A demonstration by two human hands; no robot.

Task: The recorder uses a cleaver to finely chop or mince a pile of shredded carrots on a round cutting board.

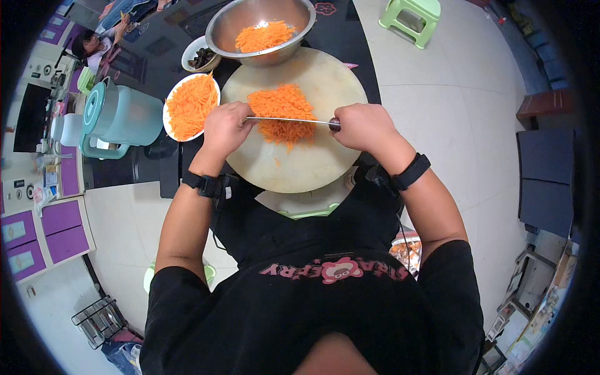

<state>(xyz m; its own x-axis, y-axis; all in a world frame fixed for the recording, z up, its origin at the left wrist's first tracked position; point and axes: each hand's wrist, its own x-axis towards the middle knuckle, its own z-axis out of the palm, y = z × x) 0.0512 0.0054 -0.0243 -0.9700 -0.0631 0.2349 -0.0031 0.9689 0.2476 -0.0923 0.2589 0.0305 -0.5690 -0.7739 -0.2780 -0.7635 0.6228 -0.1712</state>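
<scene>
A heap of finely chopped carrot (pixel 283 105) lies on a round cutting board (pixel 290 173) in front of me. Across the heap runs a kitchen knife (pixel 290 120), its blade seen almost edge-on. My right hand (pixel 363 125) is closed around its dark handle (pixel 334 124). At the other end, my left hand (pixel 228 126) grips the tip of the blade. Left of the board, a white plate (pixel 165 115) holds shredded carrot (pixel 192 105). Beyond the board a steel bowl (pixel 225 35) contains more chopped carrot (pixel 265 36).
Beside the steel bowl stands a small bowl (pixel 186 54) of dark pieces (pixel 202 58). A teal pitcher (pixel 136 115) is on the dark table (pixel 136 173) at left. Across the table sits a person (pixel 96 47). A green stool (pixel 412 18) stands on the floor at upper right.
</scene>
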